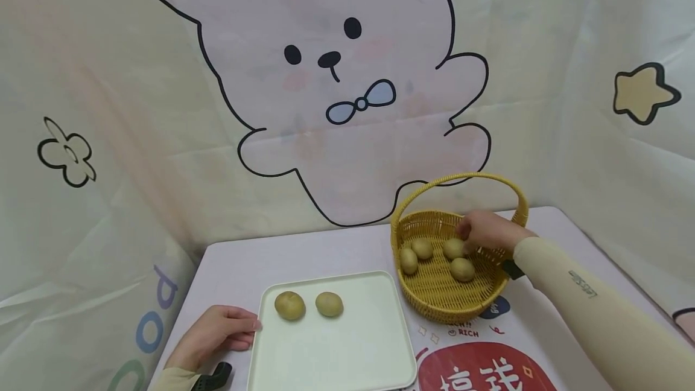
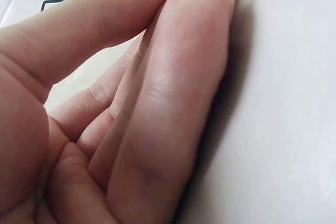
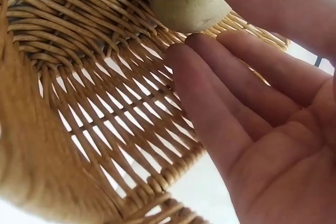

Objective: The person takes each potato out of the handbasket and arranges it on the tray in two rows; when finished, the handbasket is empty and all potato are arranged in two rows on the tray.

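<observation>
My left hand (image 1: 219,333) is at the left edge of a cream-white rectangular tray (image 1: 336,367). In the left wrist view, its thumb and fingertips pinch the pale rim. Two potatoes, a larger potato (image 1: 290,306) and a smaller potato (image 1: 329,305), lie near the tray's far side. Inside the yellow wicker basket (image 1: 429,312), my right hand (image 1: 491,231) reaches down over a potato (image 1: 453,248). The right wrist view has a potato (image 3: 188,1) at the tips of the thumb and fingers, which are spread apart and not closed round it.
Other potatoes, including a front potato (image 1: 463,270), a left potato (image 1: 409,261) and a back potato (image 1: 422,248), sit in the basket. Its tall handle (image 1: 461,178) arches above. Behind the table (image 1: 233,264) hangs a printed cloth (image 1: 380,155). A red printed patch (image 1: 483,367) lies at front right.
</observation>
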Motion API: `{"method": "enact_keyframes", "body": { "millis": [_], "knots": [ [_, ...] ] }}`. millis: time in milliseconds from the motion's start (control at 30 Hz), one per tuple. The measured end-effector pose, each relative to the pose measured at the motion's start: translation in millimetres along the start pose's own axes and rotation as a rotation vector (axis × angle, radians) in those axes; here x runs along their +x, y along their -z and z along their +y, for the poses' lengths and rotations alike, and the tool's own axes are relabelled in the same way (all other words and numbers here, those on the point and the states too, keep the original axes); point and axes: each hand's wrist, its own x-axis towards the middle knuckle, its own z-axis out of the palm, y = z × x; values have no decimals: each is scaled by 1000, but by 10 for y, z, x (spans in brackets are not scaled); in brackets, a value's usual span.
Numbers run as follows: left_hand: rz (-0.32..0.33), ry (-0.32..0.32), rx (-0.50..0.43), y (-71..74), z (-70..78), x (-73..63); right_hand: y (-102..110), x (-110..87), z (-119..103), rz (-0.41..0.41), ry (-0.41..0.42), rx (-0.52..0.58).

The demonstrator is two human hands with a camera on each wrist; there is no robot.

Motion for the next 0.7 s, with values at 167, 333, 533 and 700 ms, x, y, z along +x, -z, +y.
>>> {"method": "enact_keyframes", "body": {
  "millis": [167,333,533,700],
  "knots": [
    [-3,9,-7,2,-11,-14,-25,61,22,-21,2,3],
    [-3,-2,-3,-1,-1,-6,-63,104,57,-39,20,1],
    [-9,-15,2,5,-8,12,-99,148,86,-38,36,-7],
    [-8,-7,-9,13,-20,1,-115,162,54,-40,52,3]
  ]
}}
